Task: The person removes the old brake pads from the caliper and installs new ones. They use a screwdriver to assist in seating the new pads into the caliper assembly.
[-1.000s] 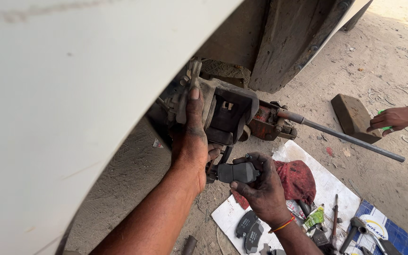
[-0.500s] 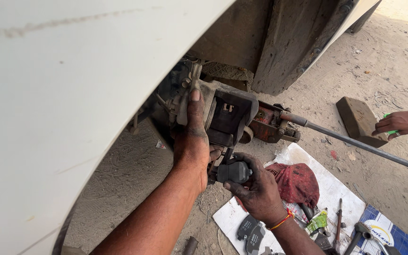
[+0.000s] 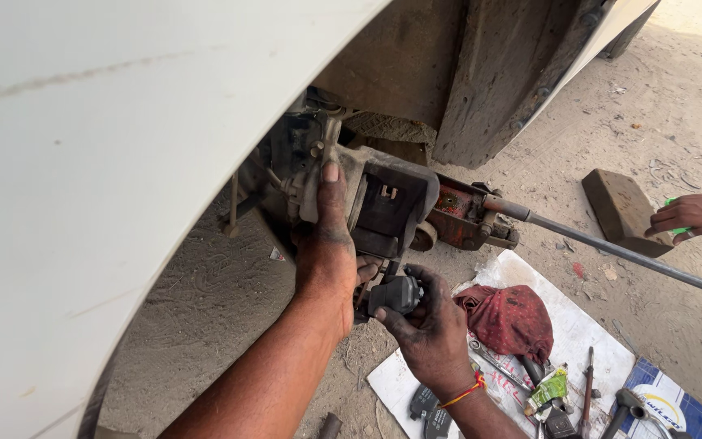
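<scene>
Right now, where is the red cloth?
In the head view, the red cloth lies bunched on the white sheet on the ground, just right of the right hand and below the jack.

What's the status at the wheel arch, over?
Left hand grips brake caliper. Right hand holds dark brake pad just below it. Red jack close beside caliper; another person's hand farther right.
</scene>
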